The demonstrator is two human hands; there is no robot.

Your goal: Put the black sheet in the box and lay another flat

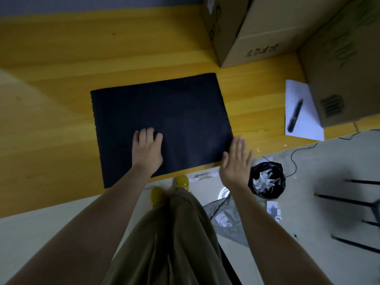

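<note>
The left hand's [147, 150] fingers [146, 134] curl down onto the black sheet [162, 124], pressing it to the wooden tabletop [61, 58] and gripping nothing. The right hand [236, 163] hovers flat and open, fingers spread, just beside the sheet's near right corner, which overhangs the table edge. The sheet lies flat, well apart from the cardboard boxes [257, 38] at the far right. The risk, as I judge it: a one-sided lift at that corner could buckle or crease the sheet, or drag it off the edge toward the lined waste bin [267, 182] below (full of paper scraps). The utility knife [295, 116] on the white paper [302, 124] sits near any sweep toward the boxes.
</note>
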